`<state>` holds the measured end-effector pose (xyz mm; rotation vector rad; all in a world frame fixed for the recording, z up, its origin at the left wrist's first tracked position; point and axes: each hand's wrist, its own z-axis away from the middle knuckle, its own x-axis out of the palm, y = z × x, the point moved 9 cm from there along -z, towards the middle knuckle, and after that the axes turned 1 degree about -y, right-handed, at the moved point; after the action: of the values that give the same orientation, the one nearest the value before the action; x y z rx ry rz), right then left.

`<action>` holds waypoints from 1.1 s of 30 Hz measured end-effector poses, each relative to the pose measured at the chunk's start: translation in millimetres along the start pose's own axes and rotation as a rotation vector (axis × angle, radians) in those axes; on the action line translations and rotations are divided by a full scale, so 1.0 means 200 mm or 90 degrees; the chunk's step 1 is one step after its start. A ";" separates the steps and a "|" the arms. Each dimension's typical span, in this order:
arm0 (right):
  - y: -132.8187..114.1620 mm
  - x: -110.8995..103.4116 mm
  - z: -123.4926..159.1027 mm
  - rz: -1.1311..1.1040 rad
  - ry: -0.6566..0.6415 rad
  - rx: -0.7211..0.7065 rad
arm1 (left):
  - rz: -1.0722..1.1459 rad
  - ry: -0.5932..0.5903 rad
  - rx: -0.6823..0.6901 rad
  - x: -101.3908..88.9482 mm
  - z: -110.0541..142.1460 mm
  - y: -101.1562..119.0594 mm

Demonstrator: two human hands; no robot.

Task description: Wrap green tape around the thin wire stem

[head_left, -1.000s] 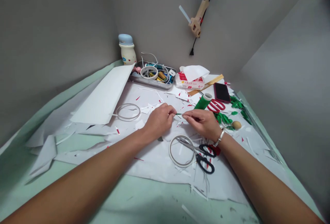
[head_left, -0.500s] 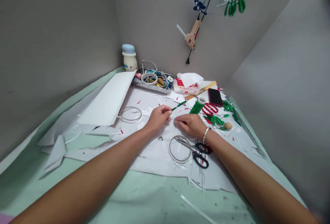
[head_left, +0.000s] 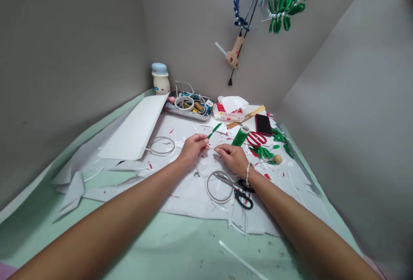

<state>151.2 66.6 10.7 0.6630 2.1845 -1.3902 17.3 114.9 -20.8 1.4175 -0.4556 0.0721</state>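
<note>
My left hand (head_left: 195,150) is closed in a pinch on a slim green leaf (head_left: 214,130), its tip pointing up and to the right. A short gap away, my right hand (head_left: 232,158) has its thumb and forefinger pressed together. A thin pale strand seems to run between the hands, but it is too fine to make out. Just beyond my right hand stands a tilted spool of green thread (head_left: 240,136). Below the hands lie black-handled scissors (head_left: 239,190) and a pale ring-shaped coil (head_left: 219,186).
Green leaves (head_left: 262,152), red-handled scissors (head_left: 257,138), a wooden ball (head_left: 277,159) and a phone (head_left: 263,124) lie to the right. Behind are a metal tray (head_left: 187,112), a tissue pack (head_left: 229,112) and a lidded jar (head_left: 160,80). A glue gun (head_left: 234,54) hangs above. White paper (head_left: 134,127) lies left.
The leaf in my left hand now points more steeply upward. My hands have drawn slightly apart, and the whole view has shifted a little.
</note>
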 end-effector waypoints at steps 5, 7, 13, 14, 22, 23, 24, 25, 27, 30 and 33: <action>0.01 -0.02 0.03 -0.034 0.037 0.015 | 0.033 -0.007 -0.084 0.04 0.01 -0.02; 0.01 -0.02 0.03 -0.045 0.041 0.017 | 0.043 -0.012 -0.113 0.05 0.01 -0.02; 0.01 -0.02 0.04 -0.066 0.047 0.021 | 0.040 -0.005 -0.141 0.08 0.04 0.04; 0.01 -0.02 0.04 -0.068 0.047 0.021 | 0.037 -0.007 -0.143 0.09 0.04 0.05; -0.01 -0.02 0.06 -0.071 0.040 0.016 | -0.017 -0.019 -0.142 0.16 0.06 0.05; -0.01 -0.02 0.06 -0.071 0.041 0.016 | -0.024 -0.019 -0.140 0.17 0.06 0.04; -0.01 -0.03 0.06 -0.070 0.041 0.015 | -0.029 -0.019 -0.136 0.18 0.07 0.04; -0.01 -0.03 0.06 -0.068 0.042 0.015 | -0.032 -0.020 -0.130 0.18 0.07 0.04; -0.01 -0.03 0.06 -0.063 0.044 0.016 | -0.028 -0.025 -0.112 0.20 0.08 0.04; 0.00 -0.04 0.06 -0.055 0.050 0.018 | -0.017 -0.042 -0.078 0.23 0.09 0.06; 0.00 -0.04 0.06 -0.049 0.050 0.016 | -0.023 -0.058 -0.055 0.24 0.08 0.06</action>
<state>159.0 54.1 10.7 0.6585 2.2788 -1.4566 53.8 89.8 7.9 1.3477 -0.5022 -0.0400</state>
